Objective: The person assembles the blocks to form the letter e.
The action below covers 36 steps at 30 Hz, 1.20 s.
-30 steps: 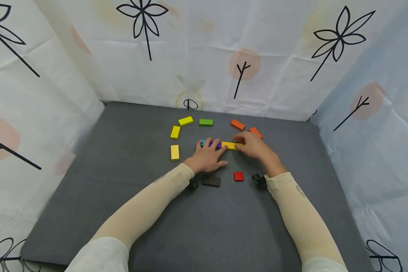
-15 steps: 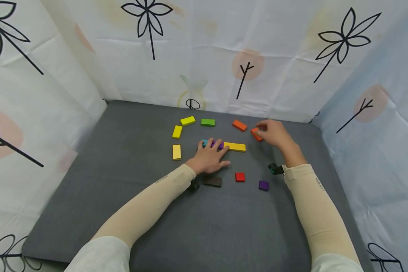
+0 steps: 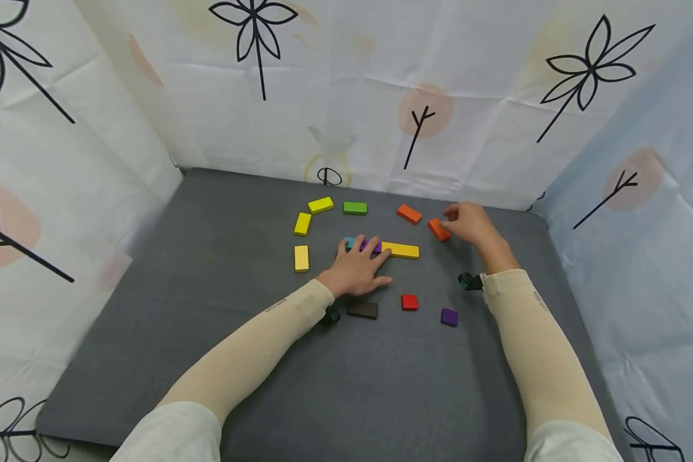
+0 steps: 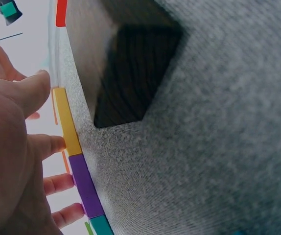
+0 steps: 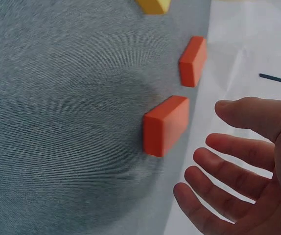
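My left hand (image 3: 355, 269) lies with spread fingers over a row of coloured blocks; its fingertips touch them. In the left wrist view the row shows a yellow block (image 4: 68, 122), a purple block (image 4: 85, 186) and a teal block (image 4: 101, 225) end to end. My right hand (image 3: 472, 226) hovers at the right end of the layout, beside an orange block (image 5: 162, 127). Its fingers are relaxed and apart, with nothing between them, and a gap to the block shows in the right wrist view. Another orange block (image 5: 193, 61) lies just beyond.
Yellow blocks (image 3: 301, 258) and a green block (image 3: 355, 208) lie behind and left of the row. Nearer me are a dark brown block (image 3: 362, 310), a red block (image 3: 409, 302) and a small purple block (image 3: 449, 317). A patterned cloth (image 3: 346, 96) hangs behind the grey table (image 3: 208, 256).
My right hand has left the yellow block's end and moved right to the orange block, uncovering the small purple block. The left hand stays on the row.
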{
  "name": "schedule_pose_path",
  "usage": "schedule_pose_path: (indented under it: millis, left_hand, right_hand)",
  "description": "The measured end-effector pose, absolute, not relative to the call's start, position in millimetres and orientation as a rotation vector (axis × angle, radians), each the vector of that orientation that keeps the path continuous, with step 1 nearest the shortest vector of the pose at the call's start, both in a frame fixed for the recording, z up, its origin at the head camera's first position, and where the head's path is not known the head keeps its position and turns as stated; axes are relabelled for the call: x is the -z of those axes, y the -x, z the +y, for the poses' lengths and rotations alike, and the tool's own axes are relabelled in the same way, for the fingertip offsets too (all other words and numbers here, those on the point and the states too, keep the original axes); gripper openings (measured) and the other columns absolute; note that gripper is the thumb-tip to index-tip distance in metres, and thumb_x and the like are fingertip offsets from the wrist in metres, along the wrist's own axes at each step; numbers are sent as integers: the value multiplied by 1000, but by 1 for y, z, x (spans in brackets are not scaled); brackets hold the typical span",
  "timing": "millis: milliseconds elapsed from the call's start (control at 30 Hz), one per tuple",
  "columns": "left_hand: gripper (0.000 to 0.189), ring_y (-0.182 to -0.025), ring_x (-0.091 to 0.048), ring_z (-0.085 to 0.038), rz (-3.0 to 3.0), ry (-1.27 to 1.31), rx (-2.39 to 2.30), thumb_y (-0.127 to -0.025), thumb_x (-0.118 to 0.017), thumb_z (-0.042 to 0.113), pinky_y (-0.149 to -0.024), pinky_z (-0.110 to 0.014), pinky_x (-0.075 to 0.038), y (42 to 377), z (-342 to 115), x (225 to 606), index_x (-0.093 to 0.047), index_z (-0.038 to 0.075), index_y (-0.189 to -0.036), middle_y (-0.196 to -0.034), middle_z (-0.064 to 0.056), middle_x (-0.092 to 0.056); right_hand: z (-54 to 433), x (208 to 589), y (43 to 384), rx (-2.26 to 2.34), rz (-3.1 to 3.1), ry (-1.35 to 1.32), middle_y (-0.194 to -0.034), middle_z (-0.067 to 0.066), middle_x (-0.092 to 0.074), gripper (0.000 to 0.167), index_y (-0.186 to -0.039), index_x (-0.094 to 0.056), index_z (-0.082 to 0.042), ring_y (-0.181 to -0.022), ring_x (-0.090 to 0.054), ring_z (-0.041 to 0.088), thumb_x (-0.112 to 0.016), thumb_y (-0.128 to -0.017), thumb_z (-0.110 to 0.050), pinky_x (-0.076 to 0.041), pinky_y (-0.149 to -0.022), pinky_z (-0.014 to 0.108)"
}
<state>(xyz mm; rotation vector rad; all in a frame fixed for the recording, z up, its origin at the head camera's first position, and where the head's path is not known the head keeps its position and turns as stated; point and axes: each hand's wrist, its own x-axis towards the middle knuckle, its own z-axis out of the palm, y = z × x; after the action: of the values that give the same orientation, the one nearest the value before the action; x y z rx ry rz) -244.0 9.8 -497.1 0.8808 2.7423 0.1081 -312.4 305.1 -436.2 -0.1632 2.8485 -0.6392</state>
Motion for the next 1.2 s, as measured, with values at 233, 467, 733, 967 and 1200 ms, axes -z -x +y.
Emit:
schedule_pose_path:
  millis: [233, 467, 733, 967, 1200]
  left_hand:
    - [78, -163, -11, -40, 2725, -873, -77, -109, -46, 67, -124, -73, -11, 243, 11, 501, -24, 30, -175, -180, -8, -16]
    - [79, -163, -13, -40, 2735, -887, -86, -109, -46, 68, -124, -72, -13, 243, 10, 500, -25, 31, -175, -179, -8, -18]
    - [77, -162, -14, -39, 2742, -890, -87, -109, -45, 67, -124, -72, -15, 241, 10, 496, -27, 30, -175, -178, -8, -19]
    - [77, -162, -14, -39, 2742, -888, -96, -110, -45, 66, -124, -72, -14, 242, 10, 499, -27, 29, -175, -178, -8, -19]
    - [77, -162, -14, -39, 2751, -881, -108, -109, -46, 66, -123, -73, -14, 242, 10, 498, -28, 29, -174, -178, -8, -19]
  right_hand:
    - [308, 455, 316, 613, 2838, 77, -134, 30, -62, 47, -144, -62, 9, -114, -61, 44, -65, -110, -23, -52, -96, 59]
    - [306, 462, 315, 629, 2848, 52, -135, 31, -63, 50, -144, -62, 10, -114, -61, 43, -68, -107, -23, -52, -98, 59]
    - [303, 466, 318, 651, 2863, 37, -134, 31, -65, 49, -141, -64, 11, -113, -62, 44, -69, -106, -24, -52, -99, 59]
    - [301, 469, 320, 603, 2854, -10, -137, 32, -63, 48, -139, -64, 12, -116, -61, 44, -69, -107, -23, -52, -101, 58]
    - [298, 468, 321, 604, 2869, -7, -135, 33, -63, 47, -139, -63, 13, -109, -61, 43, -70, -106, -19, -53, -96, 56]
